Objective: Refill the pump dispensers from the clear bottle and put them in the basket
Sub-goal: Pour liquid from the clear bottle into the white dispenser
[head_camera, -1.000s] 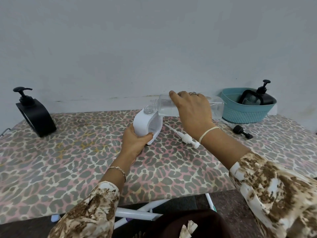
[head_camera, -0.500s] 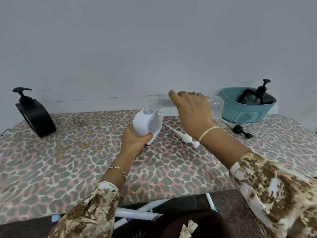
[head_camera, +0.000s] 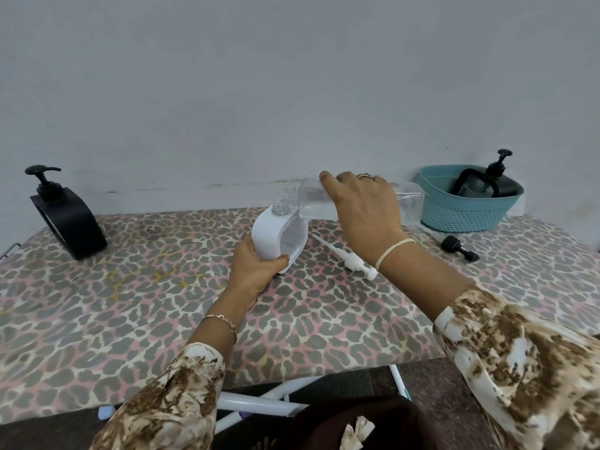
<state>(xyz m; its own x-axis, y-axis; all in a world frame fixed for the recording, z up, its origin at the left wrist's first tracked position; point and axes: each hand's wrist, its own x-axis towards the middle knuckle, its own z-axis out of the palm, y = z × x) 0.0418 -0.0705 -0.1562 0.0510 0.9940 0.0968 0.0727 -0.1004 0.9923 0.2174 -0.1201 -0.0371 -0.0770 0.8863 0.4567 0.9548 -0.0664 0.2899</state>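
The white pump dispenser [head_camera: 276, 241] stands on the leopard-print table cover [head_camera: 130, 287] with its pump off. The left hand [head_camera: 256, 267] grips its lower end, fingers curled round the base. Just above those fingers the clear bottle [head_camera: 310, 201] lies almost level, clasped from above by the right hand [head_camera: 363, 206], its mouth just beside and a little above the dispenser's neck [head_camera: 280, 207].

That neck looks narrow, so the likeliest slip, to my eye, is liquid running down the white shoulder onto the cloth if the tilt comes too fast or the two mouths drift apart. Clear liquid in a white body also hides the level, so overfilling is a risk. I cannot tell whether anything is flowing.

Under the right wrist lies the white pump head [head_camera: 352, 259], near enough for the forearm to knock. Beyond the right knuckles a black cap [head_camera: 457, 248] lies loose before the teal basket [head_camera: 470, 219], which holds one black dispenser [head_camera: 496, 186]. A second black dispenser [head_camera: 65, 216] stands well away from the left fingers.
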